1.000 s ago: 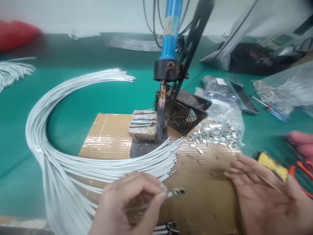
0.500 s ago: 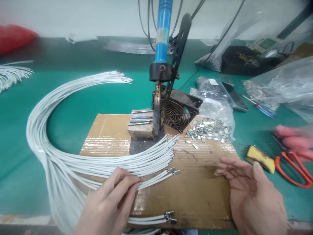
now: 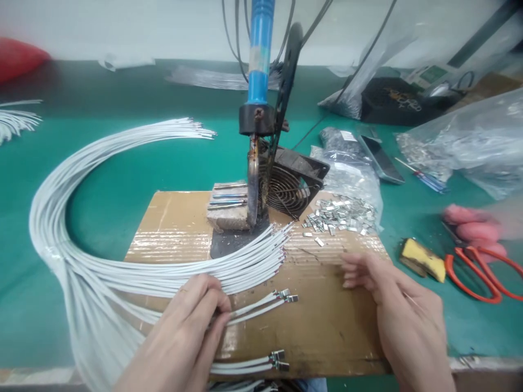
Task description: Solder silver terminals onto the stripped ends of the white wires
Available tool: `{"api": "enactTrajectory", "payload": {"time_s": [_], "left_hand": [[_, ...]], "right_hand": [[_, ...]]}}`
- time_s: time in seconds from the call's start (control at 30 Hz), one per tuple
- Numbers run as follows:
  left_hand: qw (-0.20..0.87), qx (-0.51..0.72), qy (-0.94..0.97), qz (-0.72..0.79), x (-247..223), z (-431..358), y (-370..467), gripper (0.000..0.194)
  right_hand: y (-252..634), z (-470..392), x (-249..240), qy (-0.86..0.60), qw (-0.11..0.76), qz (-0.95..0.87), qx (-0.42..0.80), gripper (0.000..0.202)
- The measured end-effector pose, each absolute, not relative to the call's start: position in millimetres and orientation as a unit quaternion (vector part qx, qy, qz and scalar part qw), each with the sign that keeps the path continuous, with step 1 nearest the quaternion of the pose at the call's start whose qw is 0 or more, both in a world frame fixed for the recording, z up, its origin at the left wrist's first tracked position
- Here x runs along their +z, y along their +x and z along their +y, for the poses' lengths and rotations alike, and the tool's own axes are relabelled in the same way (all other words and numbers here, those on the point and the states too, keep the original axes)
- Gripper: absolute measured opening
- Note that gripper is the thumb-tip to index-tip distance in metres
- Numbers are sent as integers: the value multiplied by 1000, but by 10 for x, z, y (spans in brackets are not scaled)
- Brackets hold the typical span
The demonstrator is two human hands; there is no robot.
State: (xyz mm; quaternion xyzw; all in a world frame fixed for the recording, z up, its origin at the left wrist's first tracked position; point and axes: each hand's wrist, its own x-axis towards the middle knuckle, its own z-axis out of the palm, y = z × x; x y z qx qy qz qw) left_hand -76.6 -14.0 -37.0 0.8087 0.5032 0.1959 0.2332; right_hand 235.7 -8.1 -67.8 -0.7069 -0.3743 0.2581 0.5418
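My left hand (image 3: 186,326) pinches a few white cables (image 3: 255,310) that end in small metal connectors (image 3: 286,295). Just beyond it, a large bundle of white cables (image 3: 229,275) curves over the cardboard (image 3: 327,321). More cables with connectors (image 3: 278,360) lie at the board's front edge. My right hand (image 3: 398,310) is over the cardboard's right side, fingers loosely curled, with a thin strand between thumb and palm. A blue soldering iron (image 3: 260,60) hangs upright over a block (image 3: 229,218) with thin rods. Loose metal connectors (image 3: 347,213) are heaped behind my right hand.
A black fan (image 3: 290,182) stands behind the iron. To the right are a yellow sponge (image 3: 423,258), red-handled scissors (image 3: 474,275), a screwdriver (image 3: 423,175), a phone (image 3: 381,158) and plastic bags (image 3: 486,141). A red bag (image 3: 20,59) lies at the far left.
My right hand has moved left and turned, its fingers reaching further over the cardboard. My left hand keeps its pinch, and the held cable ends sit slightly lower. The whole view has shifted a little.
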Motion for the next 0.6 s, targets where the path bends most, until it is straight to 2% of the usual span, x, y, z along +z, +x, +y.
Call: {"api": "enactTrajectory", "payload": {"time_s": [0.1,0.2,0.33,0.43,0.5,0.53,0.6], "left_hand": [[254,201,809,491,-324,-106,-783,19],[283,206,797,491,-277,-114,-784,19],[278,242,782,502,-218,-165,-782,19],[308,223,785,488,-247,-201,-798,24],[310,207,784,497,-314,-213,-799,17],[290,211,780,513,-354,-214,-793,11],[245,224,783,525,-426,-206,-767,11]], "right_hand": [[2362,80,-627,-738,457,-427,252,32],[2339,286,-601,-757,363,-487,242,14],[2318,445,-562,-763,259,-535,253,20],[2318,429,-519,-750,262,-546,265,20],[2312,386,-494,-740,299,-541,266,16],[2307,363,-487,-735,321,-535,267,15],[2293,318,-486,-729,360,-516,269,15]]}}
